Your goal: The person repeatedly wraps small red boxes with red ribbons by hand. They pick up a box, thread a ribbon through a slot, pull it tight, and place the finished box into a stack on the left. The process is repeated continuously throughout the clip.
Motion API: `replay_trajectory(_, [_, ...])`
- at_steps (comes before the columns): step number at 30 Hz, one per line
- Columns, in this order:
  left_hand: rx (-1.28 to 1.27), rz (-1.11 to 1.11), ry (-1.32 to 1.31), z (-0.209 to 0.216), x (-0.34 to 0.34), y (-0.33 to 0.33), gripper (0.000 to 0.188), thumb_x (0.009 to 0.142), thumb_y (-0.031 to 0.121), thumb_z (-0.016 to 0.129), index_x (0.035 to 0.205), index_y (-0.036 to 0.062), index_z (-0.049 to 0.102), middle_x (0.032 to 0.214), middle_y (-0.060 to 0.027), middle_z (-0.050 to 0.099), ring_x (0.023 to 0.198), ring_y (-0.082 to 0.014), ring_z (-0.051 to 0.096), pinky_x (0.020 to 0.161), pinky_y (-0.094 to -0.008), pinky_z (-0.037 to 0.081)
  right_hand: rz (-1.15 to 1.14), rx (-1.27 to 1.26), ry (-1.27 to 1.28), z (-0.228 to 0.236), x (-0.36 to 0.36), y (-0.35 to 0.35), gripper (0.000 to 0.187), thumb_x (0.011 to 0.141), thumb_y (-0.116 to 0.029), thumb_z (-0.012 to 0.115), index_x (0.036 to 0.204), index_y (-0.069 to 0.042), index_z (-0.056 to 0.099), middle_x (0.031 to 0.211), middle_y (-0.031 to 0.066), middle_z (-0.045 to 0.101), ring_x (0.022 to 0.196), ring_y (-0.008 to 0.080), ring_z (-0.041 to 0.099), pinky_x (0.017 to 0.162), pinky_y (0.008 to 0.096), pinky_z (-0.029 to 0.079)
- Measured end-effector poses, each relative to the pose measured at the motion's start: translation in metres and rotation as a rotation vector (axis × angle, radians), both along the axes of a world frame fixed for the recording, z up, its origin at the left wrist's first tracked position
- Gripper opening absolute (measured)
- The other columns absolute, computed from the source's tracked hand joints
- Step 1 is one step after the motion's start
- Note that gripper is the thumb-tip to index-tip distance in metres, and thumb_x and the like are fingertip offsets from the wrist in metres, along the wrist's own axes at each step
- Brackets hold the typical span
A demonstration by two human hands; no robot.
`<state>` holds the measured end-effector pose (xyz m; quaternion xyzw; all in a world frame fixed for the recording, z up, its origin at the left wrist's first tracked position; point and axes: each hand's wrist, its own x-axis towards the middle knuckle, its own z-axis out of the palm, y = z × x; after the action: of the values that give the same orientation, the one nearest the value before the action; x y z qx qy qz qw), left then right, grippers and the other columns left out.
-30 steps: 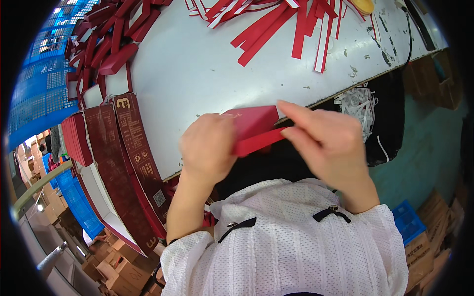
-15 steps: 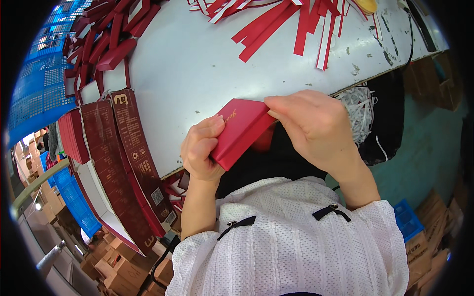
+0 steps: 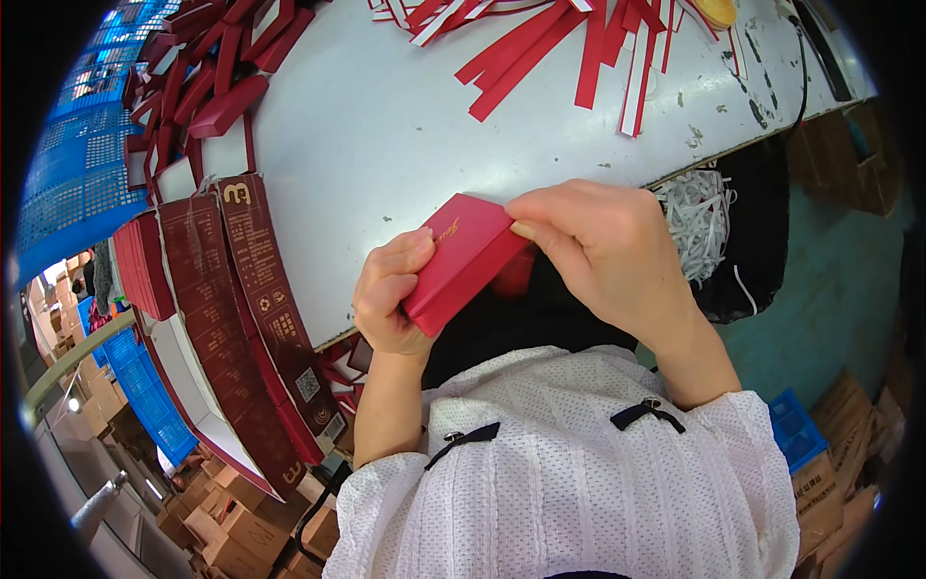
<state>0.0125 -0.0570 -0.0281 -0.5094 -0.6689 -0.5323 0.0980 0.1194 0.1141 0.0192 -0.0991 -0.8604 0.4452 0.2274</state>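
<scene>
Left hand (image 3: 391,294) grips red box (image 3: 463,256) from 8 o'clock; right hand (image 3: 608,256) pinches its 2 o'clock corner. Red strips (image 3: 588,66) on table (image 3: 376,125), 1 o'clock from box.

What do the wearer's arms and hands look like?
Left hand and right hand: bare, no gloves. Forearms uncovered, no watch visible. Left sleeve and right sleeve: loose, white, finely dotted fabric, ending near the elbows.
</scene>
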Motion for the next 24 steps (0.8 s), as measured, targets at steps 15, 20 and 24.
replay_trajectory(15, [-0.908, 0.195, 0.387, 0.058, 0.001, 0.031, 0.025, 0.056, 0.002, 0.064, 0.079, 0.0057, 0.055, 0.079, -0.0091, 0.060, 0.074, -0.0271, 0.058, 0.071, -0.0343, 0.046, 0.040, -0.537, 0.031, -0.004, -0.010, -0.016, 0.011, 0.070, 0.002, 0.065, 0.080, 0.001, 0.064, 0.069, 0.0059, 0.060, 0.059, 0.0089, 0.054, 0.052, 0.0198, 0.041])
replay_trajectory(20, [-0.296, 0.166, 0.257, 0.035, -0.006, 0.016, 0.021, 0.062, -0.005, 0.064, 0.080, 0.0008, 0.054, 0.076, -0.0115, 0.063, 0.069, -0.0265, 0.060, 0.069, -0.0354, 0.049, 0.082, -0.641, -0.094, -0.006, 0.009, 0.013, 0.010, 0.069, -0.002, 0.065, 0.079, -0.001, 0.065, 0.067, 0.0070, 0.059, 0.061, 0.0125, 0.056, 0.056, 0.0226, 0.043])
replay_trajectory(24, [-0.062, 0.160, 0.030, 0.015, 0.002, 0.014, 0.015, 0.071, -0.006, 0.059, 0.083, -0.0017, 0.052, 0.079, -0.0153, 0.063, 0.072, -0.0254, 0.059, 0.073, -0.0371, 0.048, -0.008, -0.495, 0.014, -0.009, 0.009, 0.011, 0.012, 0.069, 0.004, 0.064, 0.081, 0.001, 0.063, 0.070, 0.0070, 0.059, 0.062, 0.0121, 0.056, 0.056, 0.0213, 0.043])
